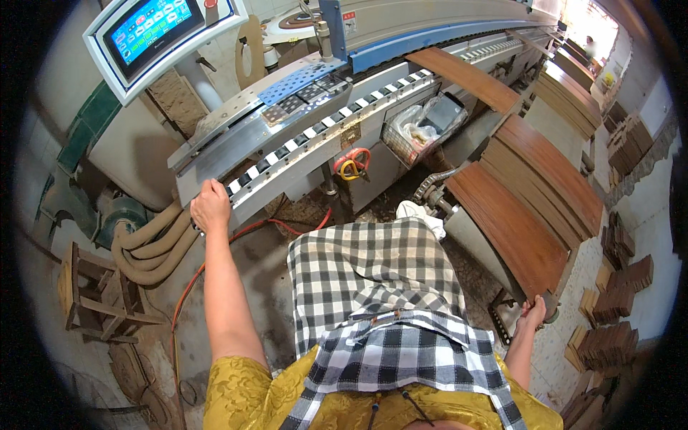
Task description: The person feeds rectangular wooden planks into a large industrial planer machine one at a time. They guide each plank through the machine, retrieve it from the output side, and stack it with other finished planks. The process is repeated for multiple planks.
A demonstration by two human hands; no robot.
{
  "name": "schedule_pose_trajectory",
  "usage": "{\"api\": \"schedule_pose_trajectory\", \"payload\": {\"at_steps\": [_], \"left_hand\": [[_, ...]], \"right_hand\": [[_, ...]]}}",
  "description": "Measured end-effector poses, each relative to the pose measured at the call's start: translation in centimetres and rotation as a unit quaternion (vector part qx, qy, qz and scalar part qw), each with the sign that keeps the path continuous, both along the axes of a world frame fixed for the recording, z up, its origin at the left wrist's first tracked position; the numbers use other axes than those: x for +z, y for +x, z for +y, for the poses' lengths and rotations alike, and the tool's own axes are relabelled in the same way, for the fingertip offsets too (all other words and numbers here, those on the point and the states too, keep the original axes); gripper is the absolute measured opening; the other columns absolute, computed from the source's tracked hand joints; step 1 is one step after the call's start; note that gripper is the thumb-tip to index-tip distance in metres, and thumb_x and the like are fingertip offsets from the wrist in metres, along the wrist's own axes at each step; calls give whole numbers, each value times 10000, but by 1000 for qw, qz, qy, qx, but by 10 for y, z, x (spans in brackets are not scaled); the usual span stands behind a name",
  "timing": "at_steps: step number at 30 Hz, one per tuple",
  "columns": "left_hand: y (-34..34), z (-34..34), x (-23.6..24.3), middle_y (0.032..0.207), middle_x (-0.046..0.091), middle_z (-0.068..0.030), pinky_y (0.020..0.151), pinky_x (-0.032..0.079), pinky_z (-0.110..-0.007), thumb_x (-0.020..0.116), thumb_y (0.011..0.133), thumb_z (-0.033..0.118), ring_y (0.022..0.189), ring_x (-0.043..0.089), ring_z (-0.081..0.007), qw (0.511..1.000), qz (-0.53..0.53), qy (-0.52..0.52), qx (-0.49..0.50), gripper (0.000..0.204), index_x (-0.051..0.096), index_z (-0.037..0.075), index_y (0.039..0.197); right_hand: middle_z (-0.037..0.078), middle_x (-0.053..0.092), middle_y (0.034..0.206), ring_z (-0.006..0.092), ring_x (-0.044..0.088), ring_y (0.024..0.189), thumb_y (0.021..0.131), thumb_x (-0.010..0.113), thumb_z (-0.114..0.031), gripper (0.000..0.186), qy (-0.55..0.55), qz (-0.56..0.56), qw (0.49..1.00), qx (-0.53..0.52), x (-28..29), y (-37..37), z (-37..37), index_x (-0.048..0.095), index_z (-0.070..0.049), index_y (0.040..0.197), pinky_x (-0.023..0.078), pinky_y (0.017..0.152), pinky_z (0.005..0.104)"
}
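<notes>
Checked apron [380, 287] over a yellow garment fills the lower centre, closest to the lens. Right hand [534, 312] sits at the near corner of a brown wood-grain panel [512, 229]; its grip is closed on that corner, thumb on top. This panel lies at the person's right on the near end of a stack of similar panels [552, 168], well clear of the machine's feed end. Left hand [210, 206] rests on the near end of the feed rail [215, 154] of a long edge-banding machine [401, 43]; fingers are curled over the metal edge, so that grip is closed on the rail.

Risks, as judged: the panel is held at one corner only, and it could swing or slide off the stack if lifted so. The left hand lies just beside the checkered conveyor track [322, 129]; fingers could be drawn in if the track runs. A red hose [215, 251] crosses the floor near the feet, a trip hazard.

Surroundings: a touchscreen console [150, 29] upper left, grey ducting hoses [150, 247], a small wooden stool [93, 294], a wire basket [423, 132] under the track. One panel [469, 75] rides the machine. Floor is dusty concrete; tiled at right, with stacks of small wood blocks [616, 315].
</notes>
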State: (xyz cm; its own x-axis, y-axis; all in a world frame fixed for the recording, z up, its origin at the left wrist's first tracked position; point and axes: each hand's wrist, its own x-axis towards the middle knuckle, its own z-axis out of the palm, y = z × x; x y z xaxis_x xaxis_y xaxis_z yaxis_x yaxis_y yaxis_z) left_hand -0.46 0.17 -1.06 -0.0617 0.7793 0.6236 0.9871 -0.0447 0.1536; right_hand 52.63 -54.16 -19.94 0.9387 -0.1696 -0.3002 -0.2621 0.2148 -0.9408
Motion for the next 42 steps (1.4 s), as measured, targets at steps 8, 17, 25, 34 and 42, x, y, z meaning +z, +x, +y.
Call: {"api": "schedule_pose_trajectory", "payload": {"at_steps": [8, 17, 25, 34, 42], "left_hand": [[2, 1, 1, 630, 594, -197, 643, 440, -424, 428, 849, 263, 613, 583, -353, 1000, 0, 26, -3, 299, 575, 52, 697], [-1, 2, -1, 692, 604, -197, 644, 430, -470, 399, 864, 296, 672, 574, -382, 1000, -5, 1, -1, 325, 576, 60, 730], [0, 2, 1, 689, 604, -196, 645, 430, -469, 401, 861, 305, 663, 570, -390, 1000, -22, -7, 0, 321, 576, 68, 734], [3, -1, 2, 636, 597, -189, 635, 439, -431, 434, 839, 264, 612, 583, -350, 1000, -10, 22, 2, 297, 563, 53, 675], [5, -4, 5, 641, 601, -193, 651, 448, -418, 442, 837, 264, 617, 585, -358, 1000, -16, 22, 1, 288, 577, 53, 696]], "right_hand": [[35, 548, 1073, 197, 508, 950, 721, 708, -260, 446, 137, 151, 965, 166, 27, -46, 32, 516, -94, 1087, 445, 723, 347], [76, 553, 1087, 243, 528, 988, 725, 642, -158, 445, 220, 15, 945, 242, 68, -45, 1, 497, -38, 1128, 432, 845, 354], [69, 567, 1048, 225, 528, 978, 729, 618, -158, 358, 248, 16, 919, 306, 109, -59, 92, 532, -37, 1055, 409, 862, 362], [69, 567, 999, 185, 571, 869, 792, 605, -214, 367, 241, 37, 810, 533, 161, -147, 262, 490, -29, 1087, 499, 739, 335], [100, 579, 1021, 215, 569, 920, 737, 637, -129, 432, 277, 118, 593, 747, 165, -209, 304, 486, -3, 1122, 449, 828, 352]]}}
